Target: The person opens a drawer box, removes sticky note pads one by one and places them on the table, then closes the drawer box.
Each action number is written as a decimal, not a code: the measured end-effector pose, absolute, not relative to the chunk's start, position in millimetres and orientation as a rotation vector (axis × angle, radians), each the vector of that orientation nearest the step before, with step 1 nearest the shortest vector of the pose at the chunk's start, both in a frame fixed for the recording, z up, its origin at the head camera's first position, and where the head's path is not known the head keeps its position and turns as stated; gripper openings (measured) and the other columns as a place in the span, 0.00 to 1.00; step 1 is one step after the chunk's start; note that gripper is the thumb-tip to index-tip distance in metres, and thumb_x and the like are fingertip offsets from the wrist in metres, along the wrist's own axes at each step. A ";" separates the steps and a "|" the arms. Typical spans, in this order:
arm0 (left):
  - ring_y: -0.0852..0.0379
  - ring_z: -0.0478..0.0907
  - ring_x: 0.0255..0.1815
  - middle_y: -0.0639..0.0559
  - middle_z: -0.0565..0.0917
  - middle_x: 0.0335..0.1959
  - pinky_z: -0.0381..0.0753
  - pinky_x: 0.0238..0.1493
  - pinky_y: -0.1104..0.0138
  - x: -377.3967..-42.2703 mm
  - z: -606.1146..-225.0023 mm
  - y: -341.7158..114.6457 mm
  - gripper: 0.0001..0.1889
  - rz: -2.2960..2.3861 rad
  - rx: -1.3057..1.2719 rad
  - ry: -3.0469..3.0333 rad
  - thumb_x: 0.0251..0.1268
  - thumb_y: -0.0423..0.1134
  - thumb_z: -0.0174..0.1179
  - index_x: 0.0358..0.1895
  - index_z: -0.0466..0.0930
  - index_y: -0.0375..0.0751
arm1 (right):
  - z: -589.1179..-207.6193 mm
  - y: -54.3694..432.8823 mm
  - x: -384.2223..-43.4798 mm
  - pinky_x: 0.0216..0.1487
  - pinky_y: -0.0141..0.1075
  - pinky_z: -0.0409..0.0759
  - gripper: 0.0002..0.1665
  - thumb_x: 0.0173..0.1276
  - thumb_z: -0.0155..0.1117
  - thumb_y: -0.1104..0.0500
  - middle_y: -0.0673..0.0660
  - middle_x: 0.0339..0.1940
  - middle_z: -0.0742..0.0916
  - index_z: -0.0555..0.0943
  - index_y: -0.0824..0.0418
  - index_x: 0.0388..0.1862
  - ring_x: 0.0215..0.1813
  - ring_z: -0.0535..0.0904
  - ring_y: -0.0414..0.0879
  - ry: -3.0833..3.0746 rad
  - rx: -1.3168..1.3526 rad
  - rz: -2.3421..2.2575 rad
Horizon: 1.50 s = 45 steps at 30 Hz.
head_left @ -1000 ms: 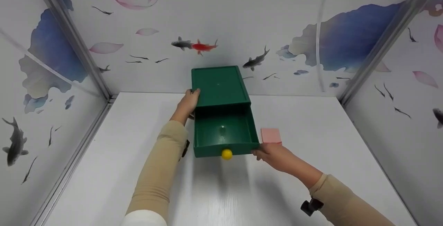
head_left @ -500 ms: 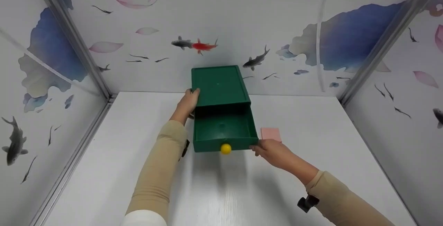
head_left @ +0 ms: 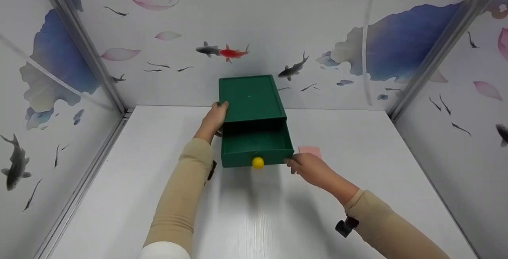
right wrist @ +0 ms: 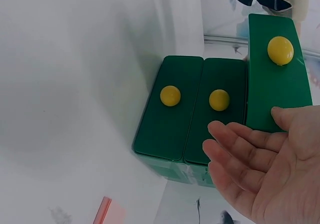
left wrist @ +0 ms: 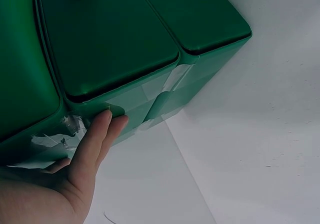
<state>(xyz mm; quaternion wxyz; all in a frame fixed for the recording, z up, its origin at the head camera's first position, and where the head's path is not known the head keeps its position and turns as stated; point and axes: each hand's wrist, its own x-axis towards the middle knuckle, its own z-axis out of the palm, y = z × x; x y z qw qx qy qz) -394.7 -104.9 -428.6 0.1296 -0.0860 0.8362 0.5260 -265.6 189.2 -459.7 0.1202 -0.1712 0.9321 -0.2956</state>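
A green cabinet [head_left: 252, 98] of stacked drawers stands at the back of the white table. Its top drawer [head_left: 238, 159] sticks out partway, with a round yellow knob [head_left: 257, 163] on the front and a bare floor showing inside. My left hand [head_left: 214, 118] rests on the cabinet's left side; the left wrist view shows its fingers [left wrist: 95, 136] fairly straight along the taped wall. At the drawer's front right corner is my right hand [head_left: 315, 169]. Its thumb presses the front face low down, while the other fingers [right wrist: 245, 169] extend loosely below. Two lower drawers [right wrist: 187, 114] sit closed.
A pink square pad [head_left: 310, 150] lies on the table [head_left: 254, 227] just right of the drawer, partly behind my right hand. The printed back wall [head_left: 190, 17] rises close behind the cabinet, and side panels flank the table.
The top drawer has slid inward, toward the back, with my right hand moving along at its corner. My left hand and the cabinet body have stayed in place.
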 end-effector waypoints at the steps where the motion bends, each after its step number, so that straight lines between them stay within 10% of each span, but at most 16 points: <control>1: 0.37 0.78 0.46 0.34 0.65 0.68 0.78 0.50 0.44 -394.6 -428.7 -104.9 0.39 1.528 -0.252 2.431 0.75 0.64 0.33 0.79 0.42 0.44 | -459.5 188.6 -266.5 0.47 0.46 0.80 0.23 0.79 0.49 0.50 0.50 0.32 0.85 0.84 0.65 0.48 0.36 0.80 0.44 2.723 -0.496 -0.868; 45: 0.38 0.76 0.51 0.35 0.65 0.68 0.76 0.52 0.45 -392.2 -428.4 -107.2 0.39 1.503 -0.215 2.421 0.74 0.64 0.32 0.79 0.40 0.46 | -456.6 169.7 -309.5 0.45 0.46 0.79 0.24 0.81 0.45 0.50 0.57 0.30 0.84 0.83 0.64 0.38 0.35 0.79 0.48 2.803 -0.338 -0.844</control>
